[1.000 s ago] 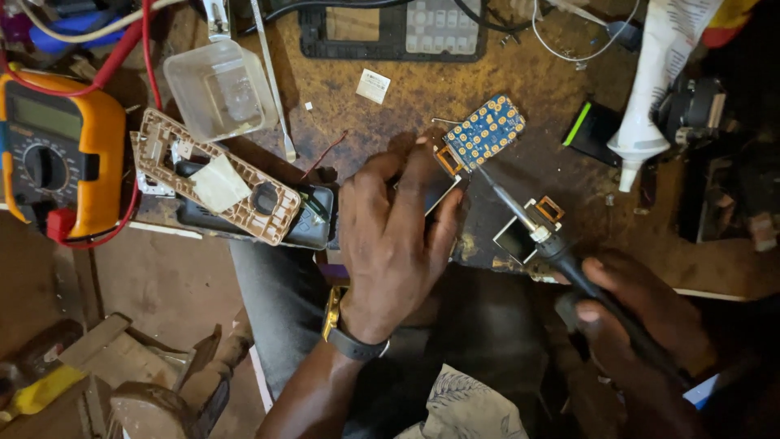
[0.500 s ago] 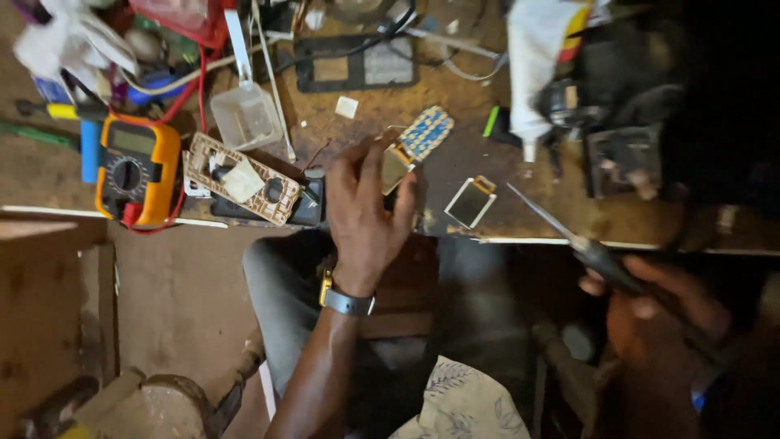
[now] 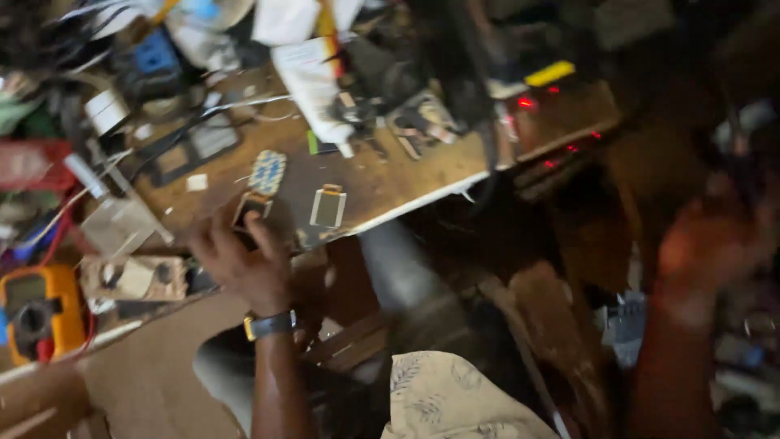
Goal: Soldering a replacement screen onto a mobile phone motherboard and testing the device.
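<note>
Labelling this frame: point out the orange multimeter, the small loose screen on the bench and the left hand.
orange multimeter (image 3: 32, 319): head view, on the middle of its orange body.
small loose screen (image 3: 328, 206): head view, on the centre of its pale face.
left hand (image 3: 244, 262): head view, on the back of the hand.

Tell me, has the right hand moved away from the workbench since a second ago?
Yes. The right hand was by the workbench edge with a tool; now it is blurred, far out to the side, away from the small screen.
</note>
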